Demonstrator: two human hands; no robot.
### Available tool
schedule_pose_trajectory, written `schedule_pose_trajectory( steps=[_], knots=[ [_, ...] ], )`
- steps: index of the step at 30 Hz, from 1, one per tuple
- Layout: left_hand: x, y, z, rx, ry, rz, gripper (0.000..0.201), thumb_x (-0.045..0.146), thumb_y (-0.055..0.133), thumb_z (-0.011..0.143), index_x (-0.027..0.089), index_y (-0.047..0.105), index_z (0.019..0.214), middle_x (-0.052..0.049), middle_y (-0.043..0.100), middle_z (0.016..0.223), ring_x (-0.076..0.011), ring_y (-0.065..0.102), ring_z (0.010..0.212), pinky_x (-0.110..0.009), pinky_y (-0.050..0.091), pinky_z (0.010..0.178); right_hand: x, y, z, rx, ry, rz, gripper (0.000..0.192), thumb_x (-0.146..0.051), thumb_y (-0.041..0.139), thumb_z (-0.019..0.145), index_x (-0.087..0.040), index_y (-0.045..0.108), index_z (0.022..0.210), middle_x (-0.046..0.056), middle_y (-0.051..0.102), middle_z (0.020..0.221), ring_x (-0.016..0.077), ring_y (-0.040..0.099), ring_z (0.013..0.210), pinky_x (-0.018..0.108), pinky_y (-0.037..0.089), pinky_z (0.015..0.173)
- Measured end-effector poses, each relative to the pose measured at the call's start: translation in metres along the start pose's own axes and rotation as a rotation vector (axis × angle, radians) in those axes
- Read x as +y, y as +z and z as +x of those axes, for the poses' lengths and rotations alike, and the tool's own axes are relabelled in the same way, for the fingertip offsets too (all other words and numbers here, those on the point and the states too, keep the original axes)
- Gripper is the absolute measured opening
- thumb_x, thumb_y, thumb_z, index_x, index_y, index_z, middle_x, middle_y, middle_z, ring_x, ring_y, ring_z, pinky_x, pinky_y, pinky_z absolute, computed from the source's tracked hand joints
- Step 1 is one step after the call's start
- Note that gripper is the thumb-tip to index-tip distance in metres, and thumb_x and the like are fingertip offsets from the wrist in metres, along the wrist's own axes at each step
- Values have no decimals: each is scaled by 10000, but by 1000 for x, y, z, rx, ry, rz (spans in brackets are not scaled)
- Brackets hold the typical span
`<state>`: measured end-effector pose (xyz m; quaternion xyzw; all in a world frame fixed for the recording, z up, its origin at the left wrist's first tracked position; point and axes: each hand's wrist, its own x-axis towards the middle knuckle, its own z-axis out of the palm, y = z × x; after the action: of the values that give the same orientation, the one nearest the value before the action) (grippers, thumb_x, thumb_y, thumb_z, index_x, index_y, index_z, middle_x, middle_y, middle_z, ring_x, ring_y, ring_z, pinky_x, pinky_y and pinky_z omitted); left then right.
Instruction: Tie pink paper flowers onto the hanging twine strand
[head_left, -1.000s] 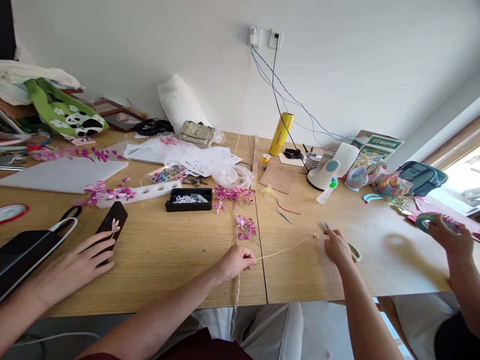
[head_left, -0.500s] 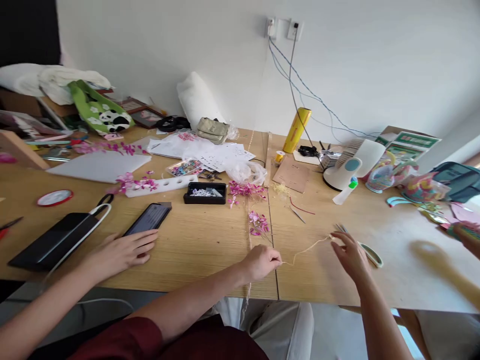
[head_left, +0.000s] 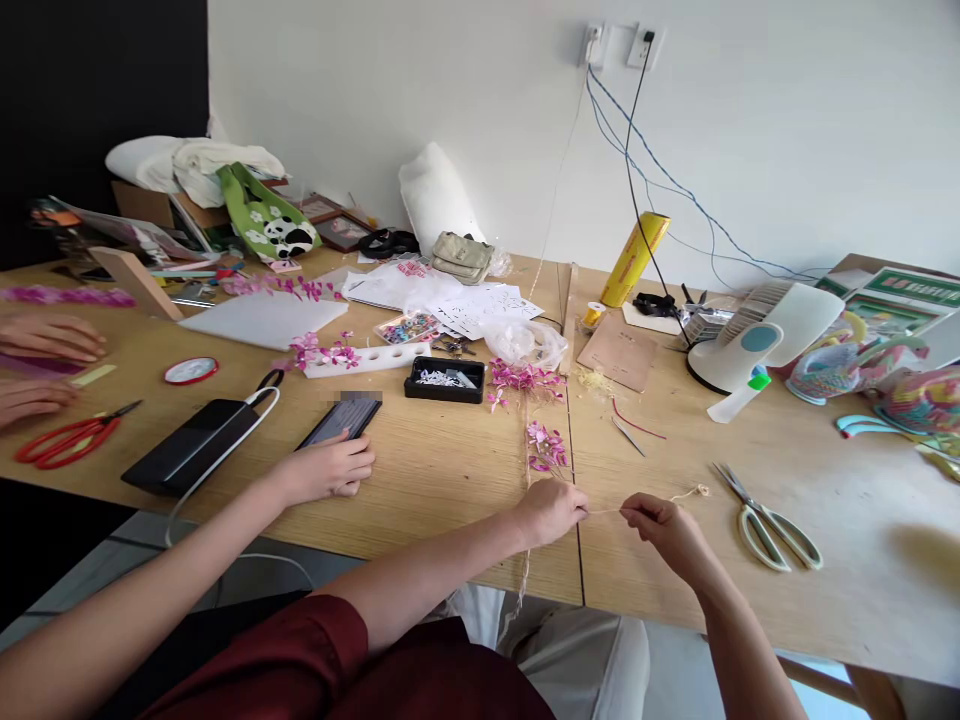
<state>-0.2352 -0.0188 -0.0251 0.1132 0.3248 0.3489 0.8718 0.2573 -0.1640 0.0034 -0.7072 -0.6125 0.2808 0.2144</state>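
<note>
A thin cream string [head_left: 604,512] runs taut between my two hands, low over the front of the table. My left hand [head_left: 553,510] is closed in a pinch on one part of it. The fingertips of my right hand [head_left: 661,526] pinch it a short way to the right. Past them the string's knotted end [head_left: 702,491] lies on the wood. Pink flower sprigs [head_left: 547,446] lie just beyond my left hand. Scissors with pale handles [head_left: 765,525] rest partly open to the right of my right hand. A braided cord [head_left: 523,580] hangs over the table edge below my left wrist.
Another person's hand [head_left: 330,468] rests on a phone [head_left: 346,416] at left; a further person's hands [head_left: 45,340] are at far left near red scissors [head_left: 71,440]. A black tray [head_left: 444,381], a fan [head_left: 731,355] and a yellow roll [head_left: 636,260] stand farther back.
My right hand has moved left along the string, closer to my left hand, and now pinches it. The scissors are fully uncovered. The view has turned left.
</note>
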Motion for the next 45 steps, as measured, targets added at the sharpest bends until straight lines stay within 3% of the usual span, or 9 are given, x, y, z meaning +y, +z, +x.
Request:
schedule_pose_trajectory(
  steps=[3,7,11,16,21,25,28,37,45],
  knots=[
    [2,4,-2,104,-27,132,164,259,369,878,220,527,900,-20,573,796,-159,567,698,-241,407,496,8,-5,6,80,-12,-220,213,-310,453,745,-204,634,780,30,633,727,160,571,622,277,427,611],
    [-1,17,-2,101,173,390,304,305,288,896,233,555,768,3,575,693,-138,584,643,-239,388,477,23,-20,12,281,-117,-445,385,-152,428,677,-219,619,1004,73,570,1130,219,569,946,350,426,801],
    [-2,30,-3,47,507,653,253,338,402,858,255,563,682,4,582,619,-139,576,613,-270,379,502,20,-40,20,488,-134,-536,427,-58,357,620,-217,638,900,47,597,1068,207,564,926,333,428,795],
    [-2,36,-3,8,557,815,158,353,501,805,273,588,701,10,590,612,-156,560,613,-280,388,526,-22,-31,49,569,-222,-349,270,-155,389,713,-218,631,816,37,633,962,193,577,835,303,426,739],
    [0,22,0,0,508,850,228,380,398,847,264,582,776,24,573,649,-140,559,611,-258,376,523,-55,11,99,252,-236,-158,186,-253,485,720,-202,660,757,37,660,827,165,590,722,258,417,660],
    [4,2,5,-28,130,642,316,445,309,857,244,550,815,6,575,696,-159,573,659,-247,377,499,-61,35,125,131,-231,-155,162,-235,529,700,-198,686,687,32,655,743,158,581,699,239,390,631],
    [7,-6,7,18,41,415,275,378,290,877,240,528,860,1,586,748,-171,588,725,-254,395,513,-60,47,132,71,-246,-217,158,-206,544,689,-204,700,714,29,639,724,151,567,691,236,371,628],
    [11,2,10,-140,185,131,290,395,250,887,305,523,848,-10,585,767,-202,611,821,-321,453,549,-54,58,129,122,-316,-316,172,-191,518,718,-215,687,743,37,571,727,164,507,768,246,352,690],
    [6,-8,-1,14,-93,242,342,392,243,888,231,543,914,-6,609,816,-163,612,753,-239,413,471,-57,48,121,141,-351,-197,253,-60,462,663,-200,668,707,27,575,728,152,511,739,249,365,706]
  ],
)
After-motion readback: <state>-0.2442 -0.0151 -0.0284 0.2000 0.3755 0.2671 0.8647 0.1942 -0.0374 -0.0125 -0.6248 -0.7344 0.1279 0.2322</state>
